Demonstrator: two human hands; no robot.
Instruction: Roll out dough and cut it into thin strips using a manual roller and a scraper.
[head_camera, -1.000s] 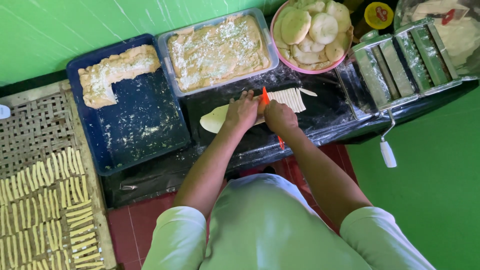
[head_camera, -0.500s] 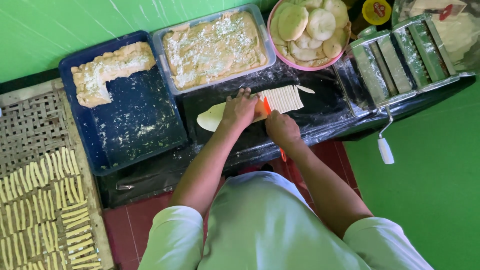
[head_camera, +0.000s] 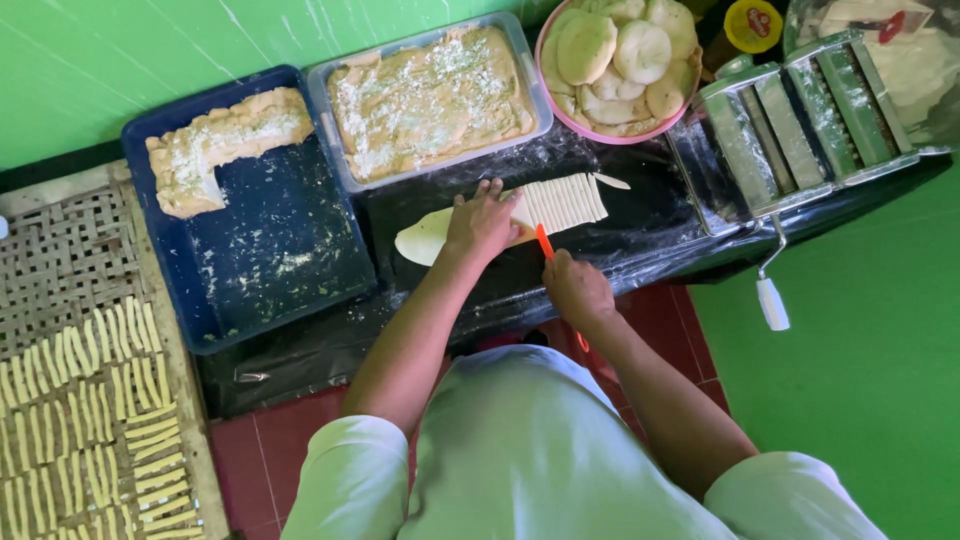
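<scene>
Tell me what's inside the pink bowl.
The pink bowl holds a pile of flat, pale round dough discs, stacked and overlapping nearly to the rim. The discs cover the bowl's bottom, so whatever lies beneath them cannot be seen.

Round yellow lid with red label, top right, beside pink bowl

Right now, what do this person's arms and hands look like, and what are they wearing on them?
Both arms are bare from the elbow down, with short pale green sleeves ending above the elbows. The left hand and right hand wear no gloves; no rings, watch or bracelets show on the fingers or wrists.
</scene>
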